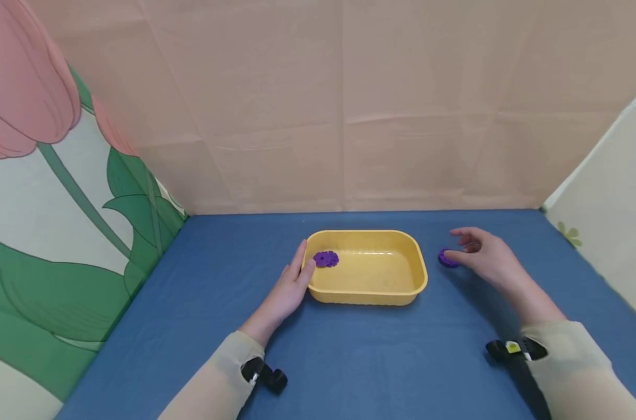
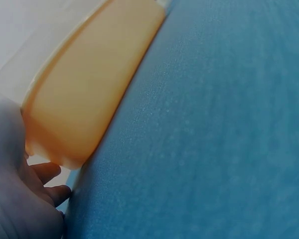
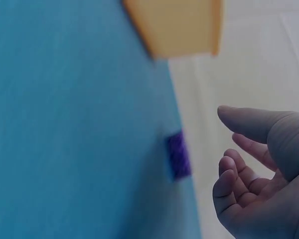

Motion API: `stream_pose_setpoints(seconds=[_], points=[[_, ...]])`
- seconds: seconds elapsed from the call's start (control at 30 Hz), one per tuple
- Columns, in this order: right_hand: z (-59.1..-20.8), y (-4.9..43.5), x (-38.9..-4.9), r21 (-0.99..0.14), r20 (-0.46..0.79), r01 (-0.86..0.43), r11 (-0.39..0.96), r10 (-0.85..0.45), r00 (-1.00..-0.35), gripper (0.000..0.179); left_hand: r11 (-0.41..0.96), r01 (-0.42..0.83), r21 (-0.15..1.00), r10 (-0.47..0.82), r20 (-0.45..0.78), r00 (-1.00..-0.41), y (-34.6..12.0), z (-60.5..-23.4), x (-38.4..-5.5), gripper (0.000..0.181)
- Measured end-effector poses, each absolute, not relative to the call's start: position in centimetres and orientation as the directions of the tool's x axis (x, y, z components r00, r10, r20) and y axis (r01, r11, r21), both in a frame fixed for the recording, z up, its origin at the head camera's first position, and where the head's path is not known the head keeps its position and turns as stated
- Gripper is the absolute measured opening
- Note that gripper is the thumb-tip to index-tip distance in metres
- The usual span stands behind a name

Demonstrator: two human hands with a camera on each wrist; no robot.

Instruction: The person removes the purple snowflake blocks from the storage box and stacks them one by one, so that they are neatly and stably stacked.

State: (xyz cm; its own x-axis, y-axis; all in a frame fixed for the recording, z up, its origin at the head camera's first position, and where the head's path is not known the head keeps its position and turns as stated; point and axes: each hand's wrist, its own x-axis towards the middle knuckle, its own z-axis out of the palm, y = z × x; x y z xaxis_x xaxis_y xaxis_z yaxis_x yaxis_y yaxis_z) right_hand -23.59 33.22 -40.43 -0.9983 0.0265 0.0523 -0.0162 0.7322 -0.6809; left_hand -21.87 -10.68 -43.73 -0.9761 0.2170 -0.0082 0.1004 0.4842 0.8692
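A yellow rectangular plastic basin point(image 1: 365, 298) sits on the blue table cover, with flat purple flower-shaped pieces point(image 1: 326, 259) at its inner left end. My left hand point(image 1: 285, 291) holds that end, thumb over the rim and fingers along the outside; the left wrist view shows its fingertips point(image 2: 52, 194) beside the basin wall. To the right of the basin lies a small purple round piece point(image 1: 447, 258), seen from the side as a short, thick block point(image 3: 178, 156). Above it hovers my right hand point(image 1: 483, 256), thumb straight and fingers loosely bent, apart from the piece in the right wrist view.
Blue cloth point(image 1: 360, 356) covers the table. A beige sheet point(image 1: 344, 116) hangs along its back edge, a tulip-printed panel point(image 1: 81, 233) stands at the left and a pale one point(image 1: 612, 216) at the right. Black wrist cameras point(image 1: 268, 376) are strapped over both sleeves.
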Motion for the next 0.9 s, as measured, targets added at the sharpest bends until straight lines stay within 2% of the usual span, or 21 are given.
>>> stream_pose_setpoints(seconds=[0.33,0.9], points=[[-35.9,25.2,-24.0,-0.694,0.12,-0.147,0.705,-0.089,-0.989,0.059,0.481,0.106,0.87,0.213,0.001,-0.977,-10.9,-43.7,-21.9,0.076],[-37.8,15.5,-26.1,-0.732,0.122,-0.294,0.615,-0.305,-0.944,0.052,0.484,0.121,0.867,0.214,0.017,-0.977,-10.8,-44.2,-22.1,0.074]])
